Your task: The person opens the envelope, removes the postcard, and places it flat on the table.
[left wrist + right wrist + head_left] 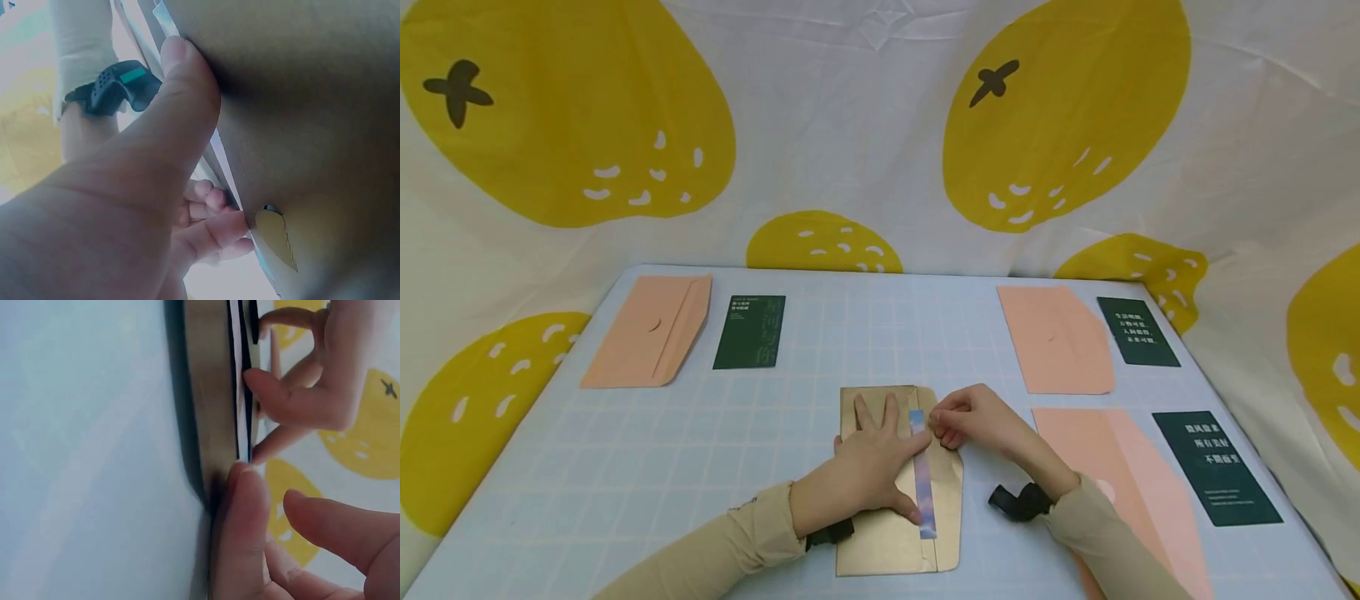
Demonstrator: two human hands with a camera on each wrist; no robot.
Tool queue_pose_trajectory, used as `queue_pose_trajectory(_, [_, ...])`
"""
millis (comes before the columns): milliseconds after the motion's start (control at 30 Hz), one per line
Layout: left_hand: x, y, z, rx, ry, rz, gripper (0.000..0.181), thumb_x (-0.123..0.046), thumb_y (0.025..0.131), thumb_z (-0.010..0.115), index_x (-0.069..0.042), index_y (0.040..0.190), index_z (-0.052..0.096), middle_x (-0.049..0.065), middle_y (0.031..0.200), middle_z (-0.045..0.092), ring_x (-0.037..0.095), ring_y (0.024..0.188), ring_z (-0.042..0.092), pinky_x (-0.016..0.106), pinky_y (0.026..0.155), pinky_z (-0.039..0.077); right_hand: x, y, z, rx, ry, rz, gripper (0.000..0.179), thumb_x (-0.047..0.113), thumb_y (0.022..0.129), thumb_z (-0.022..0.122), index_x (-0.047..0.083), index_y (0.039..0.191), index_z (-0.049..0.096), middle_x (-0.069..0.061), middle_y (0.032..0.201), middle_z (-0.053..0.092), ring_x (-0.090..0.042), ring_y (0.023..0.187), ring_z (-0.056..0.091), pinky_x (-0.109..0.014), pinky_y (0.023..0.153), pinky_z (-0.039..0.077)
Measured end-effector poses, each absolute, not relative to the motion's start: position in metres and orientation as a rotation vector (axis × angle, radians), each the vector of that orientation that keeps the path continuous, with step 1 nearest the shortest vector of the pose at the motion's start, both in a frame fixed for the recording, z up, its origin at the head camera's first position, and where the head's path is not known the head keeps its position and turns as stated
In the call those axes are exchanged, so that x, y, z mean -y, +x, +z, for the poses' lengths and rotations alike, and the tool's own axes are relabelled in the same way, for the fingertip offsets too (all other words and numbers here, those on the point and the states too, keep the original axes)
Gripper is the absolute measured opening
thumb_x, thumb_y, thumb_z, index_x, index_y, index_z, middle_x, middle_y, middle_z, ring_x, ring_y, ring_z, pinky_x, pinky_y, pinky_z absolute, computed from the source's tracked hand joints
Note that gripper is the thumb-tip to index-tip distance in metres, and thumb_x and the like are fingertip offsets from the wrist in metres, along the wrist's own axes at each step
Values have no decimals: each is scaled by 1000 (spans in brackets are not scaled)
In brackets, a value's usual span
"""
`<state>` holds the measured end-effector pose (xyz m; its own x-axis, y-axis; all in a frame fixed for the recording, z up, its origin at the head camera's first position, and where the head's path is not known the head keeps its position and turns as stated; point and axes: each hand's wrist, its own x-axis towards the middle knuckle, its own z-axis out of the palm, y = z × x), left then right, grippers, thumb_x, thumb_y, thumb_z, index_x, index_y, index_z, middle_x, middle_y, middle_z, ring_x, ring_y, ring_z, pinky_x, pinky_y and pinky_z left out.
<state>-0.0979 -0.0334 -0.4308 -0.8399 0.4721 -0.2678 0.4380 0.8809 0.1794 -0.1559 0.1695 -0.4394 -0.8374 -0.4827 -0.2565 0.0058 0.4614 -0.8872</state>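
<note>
A gold envelope point(880, 546) lies on the table in the head view, its flap to the right. Along the flap's crease runs a shiny purple-blue strip point(922, 479). My left hand point(867, 467) rests palm down on the envelope with its fingers spread, its thumb point(181, 81) and another finger reaching across to the strip. At the strip's far end, my right hand point(973, 417) has its fingers curled. Its fingertips point(250, 484) meet right at the strip's edge in the right wrist view, over the flap.
A pink envelope point(640, 333) and green card point(749, 332) lie far left. At the right are another pink envelope point(1056, 342), a pink envelope point(1138, 492) partly under my right forearm, and two green cards point(1138, 332). A patterned curtain point(850, 125) hangs behind the table.
</note>
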Motion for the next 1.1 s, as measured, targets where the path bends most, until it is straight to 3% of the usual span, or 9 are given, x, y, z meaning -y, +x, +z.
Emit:
queue_pose_trajectory(467, [32,-98,-430,-2734,665,149,102,-74,59,78,-42,148,38,26,160,18,66,135,17,61,68,54,-156,-173,-445,-2075,-317,-1357,22,5,93,63,-6,75,70,-8,59,65,-13,47,64,-24,47,52])
queue_pose_trajectory(767, [31,-98,-430,-2750,672,130,87,-74,59,78,-39,132,46,26,159,18,67,134,18,61,66,54,-151,-170,-445,-2095,-426,-1292,26,4,94,60,-3,70,67,-9,58,65,-13,46,63,-24,45,51])
queue_pose_trajectory(933, [31,-97,-430,-2754,660,94,100,-76,59,77,-42,145,40,25,160,18,66,135,19,61,67,55,-153,-170,-444,-2129,-420,-1260,25,1,93,61,-4,69,65,-8,56,63,-13,46,63,-26,46,52])
queue_pose_trajectory(1100, [31,-97,-430,-2774,678,74,97,-77,58,77,-38,141,44,26,159,20,66,134,22,59,64,55,-160,-171,-441,-2156,-402,-1221,24,0,92,61,-7,70,64,-10,57,64,-14,47,63,-28,47,53])
